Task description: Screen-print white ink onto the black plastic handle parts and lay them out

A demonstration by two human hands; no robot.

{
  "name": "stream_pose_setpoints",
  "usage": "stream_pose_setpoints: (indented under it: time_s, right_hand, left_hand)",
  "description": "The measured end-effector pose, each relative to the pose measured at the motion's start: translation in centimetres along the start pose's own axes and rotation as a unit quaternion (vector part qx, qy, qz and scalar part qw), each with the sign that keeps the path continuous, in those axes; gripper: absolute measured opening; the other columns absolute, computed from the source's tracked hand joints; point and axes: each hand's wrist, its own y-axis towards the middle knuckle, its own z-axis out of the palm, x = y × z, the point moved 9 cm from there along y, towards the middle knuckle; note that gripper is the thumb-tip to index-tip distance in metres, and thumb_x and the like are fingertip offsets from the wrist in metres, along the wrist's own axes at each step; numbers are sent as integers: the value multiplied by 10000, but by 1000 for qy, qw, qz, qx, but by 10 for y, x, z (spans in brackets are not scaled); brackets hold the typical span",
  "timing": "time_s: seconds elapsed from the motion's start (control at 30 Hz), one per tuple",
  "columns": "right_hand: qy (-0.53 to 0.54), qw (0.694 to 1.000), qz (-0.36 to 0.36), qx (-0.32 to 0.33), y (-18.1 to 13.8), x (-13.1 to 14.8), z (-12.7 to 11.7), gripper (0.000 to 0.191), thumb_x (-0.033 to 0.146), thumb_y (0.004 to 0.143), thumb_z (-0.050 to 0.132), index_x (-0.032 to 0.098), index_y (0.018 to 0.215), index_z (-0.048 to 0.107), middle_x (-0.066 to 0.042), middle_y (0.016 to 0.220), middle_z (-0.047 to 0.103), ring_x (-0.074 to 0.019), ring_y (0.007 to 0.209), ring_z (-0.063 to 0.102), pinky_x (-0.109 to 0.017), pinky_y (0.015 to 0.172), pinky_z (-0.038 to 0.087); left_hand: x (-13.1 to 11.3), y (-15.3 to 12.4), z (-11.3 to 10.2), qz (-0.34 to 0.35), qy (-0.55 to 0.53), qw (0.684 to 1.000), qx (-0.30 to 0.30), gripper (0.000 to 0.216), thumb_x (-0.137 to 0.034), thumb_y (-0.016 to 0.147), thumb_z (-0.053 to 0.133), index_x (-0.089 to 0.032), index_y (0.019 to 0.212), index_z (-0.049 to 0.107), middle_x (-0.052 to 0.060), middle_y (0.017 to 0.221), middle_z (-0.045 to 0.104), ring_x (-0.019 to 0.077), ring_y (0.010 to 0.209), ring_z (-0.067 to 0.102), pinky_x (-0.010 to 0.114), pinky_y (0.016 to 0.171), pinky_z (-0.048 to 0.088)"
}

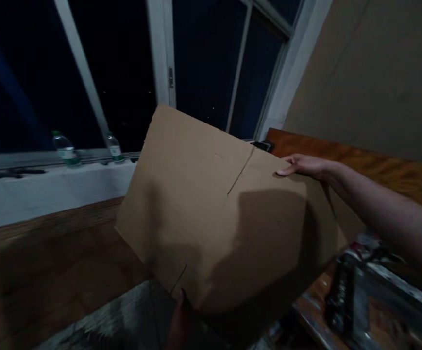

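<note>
A large flat sheet of brown cardboard [211,209], creased and slit like an unfolded box, is held up tilted in front of me. My right hand [305,166] grips its upper right edge, thumb on the near face and fingers behind. My left hand [180,318] holds the bottom edge from below; only a thumb and part of the hand show, the rest is hidden in shadow.
A dark window with white frames [161,53] fills the back. Two plastic water bottles [65,148] [115,147] stand on the white sill. A wooden panel [378,165] leans at the right. Cluttered dark objects [356,287] lie at lower right. Wooden floor [50,262] at left.
</note>
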Motion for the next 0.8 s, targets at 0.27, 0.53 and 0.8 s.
stream_pose_setpoints:
  time_s: [0.27, 0.53, 0.8]
  right_hand:
    - [-79, 989, -60, -111, -65, 61, -152, 439, 200, 817, 600, -58, 1173, 604, -250, 1230, 628, -203, 1039, 665, -215, 777, 476]
    - [-280, 917, -52, -279, -129, 106, -264, 620, 375, 794, 437, -102, 1165, 579, -353, 1274, 544, -301, 1038, 632, -158, 568, 377]
    - [-505, 794, -15, -338, -87, 67, -136, 650, 520, 781, 625, -49, 1094, 646, -177, 1126, 667, -316, 1209, 570, -364, 925, 421]
  left_hand:
    - [-5, 35, 160, -54, 11, 998, 22, 532, -591, 882, 546, -254, 1291, 592, 102, 1330, 626, 282, 1225, 591, 381, 866, 560]
    - [-79, 54, 321, -1, 113, 987, 117, 524, -458, 959, 495, -267, 1442, 431, 101, 1540, 426, 247, 1439, 362, 443, 1093, 425]
    - [-93, 66, 388, 7, 113, 972, 204, 523, -405, 962, 520, -269, 1457, 416, 110, 1563, 387, 257, 1411, 412, 430, 1091, 446]
